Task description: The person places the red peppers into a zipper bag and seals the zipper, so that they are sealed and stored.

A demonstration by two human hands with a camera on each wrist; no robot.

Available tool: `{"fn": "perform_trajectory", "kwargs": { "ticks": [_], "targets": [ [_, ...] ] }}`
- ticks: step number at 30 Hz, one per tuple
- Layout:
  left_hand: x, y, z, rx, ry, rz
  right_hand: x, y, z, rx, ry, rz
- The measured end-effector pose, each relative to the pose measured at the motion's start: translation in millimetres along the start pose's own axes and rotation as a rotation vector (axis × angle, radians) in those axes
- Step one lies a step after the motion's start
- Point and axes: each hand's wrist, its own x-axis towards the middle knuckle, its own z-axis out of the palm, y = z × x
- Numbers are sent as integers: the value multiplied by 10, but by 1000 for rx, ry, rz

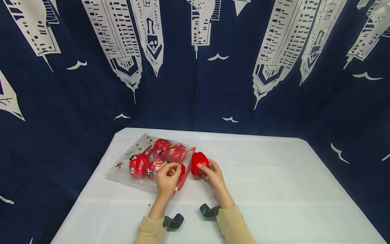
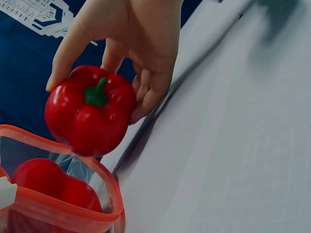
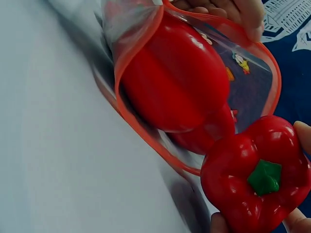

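A clear zip bag (image 1: 126,176) with a red-orange rim and small cartoon prints lies on the white table, several red bell peppers (image 1: 139,166) inside it. My left hand (image 1: 166,179) pinches the rim at the bag's mouth, which gapes open toward the right. Just outside that mouth, my right hand (image 1: 216,178) grips a glossy red bell pepper (image 1: 198,162) between thumb and fingers. Its green stem (image 2: 97,93) faces the left wrist camera. In the right wrist view, another pepper (image 3: 180,77) sits right inside the opening, with left fingers (image 3: 245,17) at the rim above.
The white table (image 1: 274,189) stretches out to the right of the hands. Behind it hangs a dark blue cloth (image 1: 195,88) with white building prints. A dark wrist device (image 1: 173,221) is strapped on each forearm beside a tan sleeve (image 1: 150,230).
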Motion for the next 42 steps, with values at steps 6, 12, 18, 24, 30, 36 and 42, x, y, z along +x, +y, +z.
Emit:
{"fn": "perform_trajectory", "kwargs": {
  "ticks": [6, 12, 18, 24, 30, 36, 42],
  "targets": [
    [46, 252, -36, 9, -2, 10, 53, 54, 87, 22, 13, 6],
    [57, 292, -43, 20, -4, 5, 60, 54, 151, 39, 16, -9],
    [59, 270, -47, -6, -8, 13, 76, 75, 214, 46, 40, -19],
    [64, 270, -48, -15, -14, 3, 110, 109, 285, 56, 82, -32],
    [65, 274, -49, -12, -13, -3, 208, 246, 325, 54, 110, -78],
    [53, 251, -45, -8, -2, 6, 117, 182, 385, 29, 134, -114],
    [56, 244, -40, -7, 1, 28, 66, 108, 395, 18, 131, -100]
  ]
}}
